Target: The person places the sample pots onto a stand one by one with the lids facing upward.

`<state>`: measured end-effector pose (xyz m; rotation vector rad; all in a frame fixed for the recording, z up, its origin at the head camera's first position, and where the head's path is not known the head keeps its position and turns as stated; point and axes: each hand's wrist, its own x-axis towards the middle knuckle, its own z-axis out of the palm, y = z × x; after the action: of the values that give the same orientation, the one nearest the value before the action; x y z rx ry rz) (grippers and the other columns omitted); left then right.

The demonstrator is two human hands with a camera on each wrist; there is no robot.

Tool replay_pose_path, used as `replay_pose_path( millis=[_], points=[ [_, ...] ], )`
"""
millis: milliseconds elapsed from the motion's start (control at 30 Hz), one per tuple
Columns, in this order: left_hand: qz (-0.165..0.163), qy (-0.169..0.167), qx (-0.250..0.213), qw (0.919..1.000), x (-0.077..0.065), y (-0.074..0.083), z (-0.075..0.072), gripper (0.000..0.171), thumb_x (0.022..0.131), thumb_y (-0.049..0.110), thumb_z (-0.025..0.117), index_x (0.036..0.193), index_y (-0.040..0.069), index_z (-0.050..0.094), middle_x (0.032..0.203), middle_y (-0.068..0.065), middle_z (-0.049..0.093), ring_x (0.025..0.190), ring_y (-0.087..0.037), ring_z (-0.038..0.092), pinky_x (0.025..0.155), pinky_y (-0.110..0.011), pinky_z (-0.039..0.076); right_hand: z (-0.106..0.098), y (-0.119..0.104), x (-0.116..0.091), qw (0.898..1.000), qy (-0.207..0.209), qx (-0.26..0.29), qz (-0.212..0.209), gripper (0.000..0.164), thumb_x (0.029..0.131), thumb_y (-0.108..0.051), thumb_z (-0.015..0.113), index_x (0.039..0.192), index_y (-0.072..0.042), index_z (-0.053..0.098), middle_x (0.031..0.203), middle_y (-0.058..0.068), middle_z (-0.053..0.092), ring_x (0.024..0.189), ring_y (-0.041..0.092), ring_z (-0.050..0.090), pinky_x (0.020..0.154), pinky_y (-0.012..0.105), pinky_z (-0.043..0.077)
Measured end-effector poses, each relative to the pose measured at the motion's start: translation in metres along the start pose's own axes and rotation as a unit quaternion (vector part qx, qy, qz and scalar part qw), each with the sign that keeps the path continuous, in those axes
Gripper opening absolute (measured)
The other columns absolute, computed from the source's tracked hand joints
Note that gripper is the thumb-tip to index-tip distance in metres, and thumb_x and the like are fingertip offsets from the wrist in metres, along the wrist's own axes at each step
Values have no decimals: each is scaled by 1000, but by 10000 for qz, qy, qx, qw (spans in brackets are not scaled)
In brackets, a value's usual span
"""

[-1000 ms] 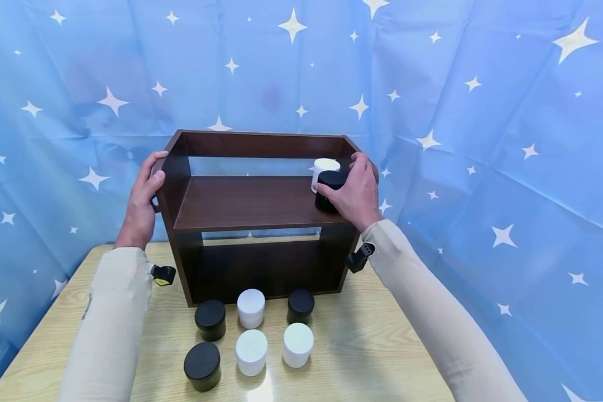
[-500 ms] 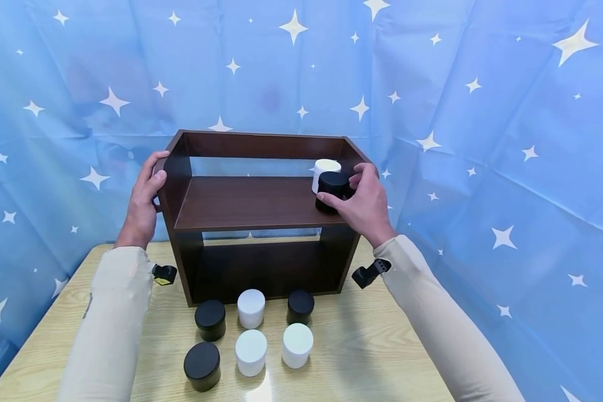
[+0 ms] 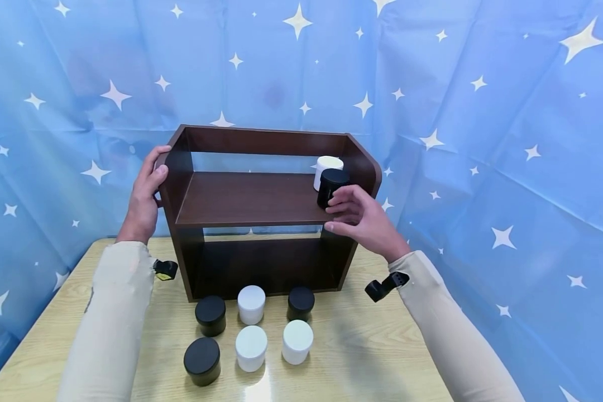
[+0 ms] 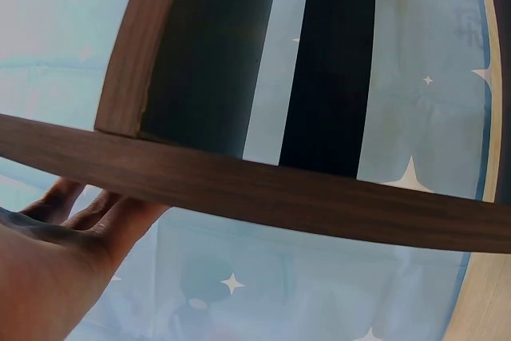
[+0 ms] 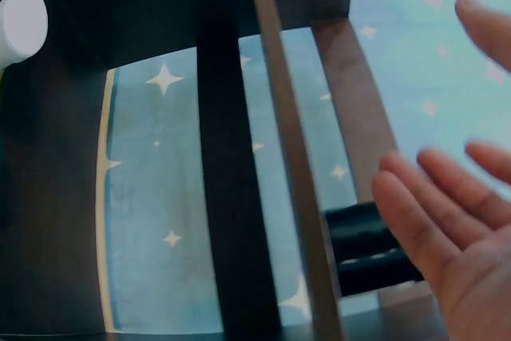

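A dark brown two-tier shelf stands on the table. Against its left side panel my left hand rests from outside; in the left wrist view the fingers reach behind the panel's edge and their tips are hidden. On the upper tier, at the right end, a black lidded jar stands upright before a white jar. My right hand is just in front of the black jar, fingers loosely bent and holding nothing. The right wrist view shows the fingers apart beside the black jar.
Several jars stand in two rows before the shelf: black jars at left, white jars in the middle and right, another black jar at back right. The wooden table lies below; a blue star-patterned curtain hangs behind.
My right hand has let go of the black jar and drawn back down and to the right. The black jar stays before the white one. My left hand keeps its place on the shelf.
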<state>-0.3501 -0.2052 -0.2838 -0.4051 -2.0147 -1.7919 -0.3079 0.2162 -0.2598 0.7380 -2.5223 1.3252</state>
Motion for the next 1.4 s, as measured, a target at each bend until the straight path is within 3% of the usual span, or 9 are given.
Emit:
replay_pose_path(
  millis=[167, 267, 433, 767, 1033, 1167, 1267, 1400],
  points=[
    [-34, 12, 17, 10000, 0, 1, 1, 48, 102, 52, 32, 150, 45, 37, 155, -2, 34, 126, -16, 38, 100, -53, 33, 5, 14, -7, 9991, -366, 169, -102, 48, 84, -19, 82, 125, -12, 59, 125, 8, 66, 116, 26, 66, 98, 42, 56],
    [-49, -3, 2, 10000, 0, 1, 2, 48, 102, 53, 33, 150, 45, 37, 155, -1, 34, 127, -17, 37, 102, -58, 32, 11, 22, -9, 9967, -580, 514, -224, 47, 83, -12, 81, 124, -9, 60, 125, 12, 65, 116, 24, 65, 96, 40, 57],
    [-40, 20, -31, 10000, 0, 2, 2, 48, 102, 53, 33, 150, 45, 37, 154, -1, 35, 126, -18, 38, 100, -55, 32, 21, 32, -12, 9922, -852, 837, -348, 49, 81, -10, 82, 125, -7, 59, 125, 17, 65, 114, 16, 65, 98, 36, 56],
    [-101, 36, -98, 9999, 0, 0, 2, 49, 102, 54, 35, 149, 45, 38, 156, -1, 34, 129, -20, 37, 105, -62, 29, 51, 54, -34, 9823, -1224, 1286, -589, 49, 79, -7, 83, 124, -5, 61, 124, 19, 65, 112, 13, 65, 96, 41, 57],
    [-75, 56, -108, 9999, 2, -1, 0, 49, 102, 53, 36, 149, 44, 38, 154, -1, 35, 127, -20, 38, 101, -56, 31, 82, 75, -56, 9811, -1169, 1414, -609, 50, 77, -9, 86, 121, -2, 64, 125, 19, 64, 115, 15, 65, 94, 38, 57],
    [-52, 58, -145, 9999, 3, 0, 3, 49, 102, 52, 36, 149, 43, 39, 154, -2, 36, 127, -21, 38, 101, -56, 32, 95, 84, -64, 9840, -1066, 1345, -488, 49, 76, -14, 88, 119, -7, 67, 129, 16, 63, 118, 15, 63, 92, 36, 57],
    [-28, 45, -146, 9999, 3, 1, 5, 49, 102, 52, 35, 150, 41, 38, 154, -2, 36, 128, -21, 38, 100, -54, 32, 103, 88, -69, 9849, -1009, 1355, -380, 51, 75, -16, 89, 120, -10, 67, 127, 11, 66, 117, 17, 63, 92, 38, 57],
    [-19, 55, -154, 9999, 2, 2, 3, 49, 102, 51, 35, 150, 40, 38, 153, -4, 37, 127, -22, 40, 98, -50, 33, 112, 91, -75, 9829, -1081, 1454, -321, 54, 75, -17, 89, 123, -8, 66, 126, 12, 67, 115, 20, 64, 92, 41, 57]
  ],
)
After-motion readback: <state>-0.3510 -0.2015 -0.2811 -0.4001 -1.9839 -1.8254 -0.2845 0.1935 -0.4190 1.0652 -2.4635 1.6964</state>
